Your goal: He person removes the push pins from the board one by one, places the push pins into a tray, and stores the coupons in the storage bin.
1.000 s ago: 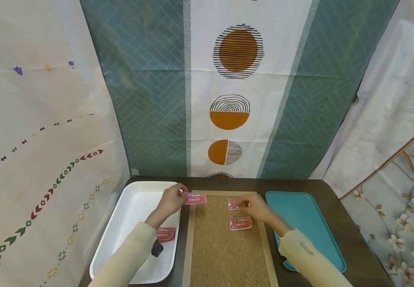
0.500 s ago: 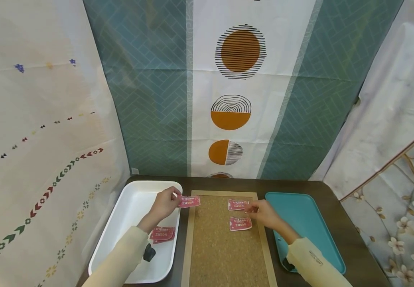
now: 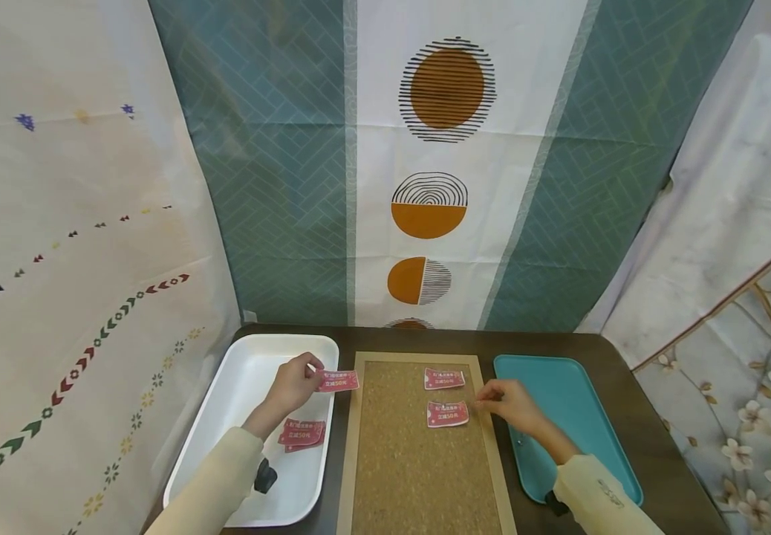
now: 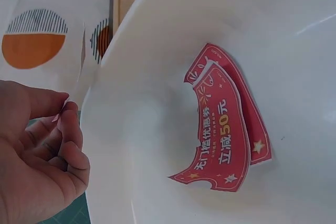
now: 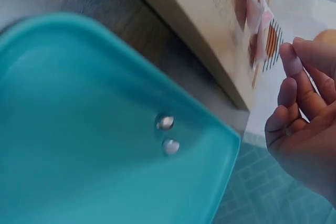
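My left hand (image 3: 292, 386) pinches one end of a red coupon (image 3: 339, 381) over the right rim of the white tray (image 3: 245, 371). Inside that tray lie overlapping red coupons (image 4: 223, 129) with wavy, cut edges. Two more coupons are on the cork board, an upper one (image 3: 444, 379) and a lower one (image 3: 448, 414). At the board's right edge is my right hand (image 3: 509, 405), thumb and forefinger tips close together with nothing visible between them. Beside it the teal tray (image 3: 559, 401) holds small shiny round studs (image 5: 165, 123), seen in the right wrist view.
The wood-framed cork board (image 3: 399, 475) lies between the two trays on a dark brown table (image 3: 659, 438). Patterned cloth hangs behind the table and along both sides.
My right hand has drawn back from the upper coupon toward the teal tray, leaving that coupon on the board. My left hand has shifted left with its coupon, from the board to the white tray's rim.
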Demonstrator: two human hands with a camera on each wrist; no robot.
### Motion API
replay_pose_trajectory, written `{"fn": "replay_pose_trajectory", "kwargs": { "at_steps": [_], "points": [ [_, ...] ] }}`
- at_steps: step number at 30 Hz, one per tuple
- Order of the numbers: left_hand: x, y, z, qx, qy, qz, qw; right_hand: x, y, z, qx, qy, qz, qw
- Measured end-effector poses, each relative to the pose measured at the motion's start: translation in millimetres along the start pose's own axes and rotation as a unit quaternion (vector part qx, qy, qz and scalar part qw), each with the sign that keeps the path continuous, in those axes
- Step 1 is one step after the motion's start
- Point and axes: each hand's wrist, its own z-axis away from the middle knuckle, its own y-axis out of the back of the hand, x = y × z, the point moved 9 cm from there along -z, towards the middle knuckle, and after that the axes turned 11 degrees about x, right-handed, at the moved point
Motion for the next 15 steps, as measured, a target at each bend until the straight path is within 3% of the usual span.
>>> {"fn": "replay_pose_trajectory", "kwargs": {
  "at_steps": [6, 15],
  "points": [
    [-9.4, 0.6, 0.5, -0.004, 0.006, -0.021, 0.9998, 17, 17, 6.5, 0.018, -0.031, 0.028, 0.999],
    [-28.7, -5.1, 9.3, -0.034, 0.013, -0.042, 0.9985, 35, 27, 24.6, 0.013, -0.029, 0.037, 0.9988]
  ]
}}
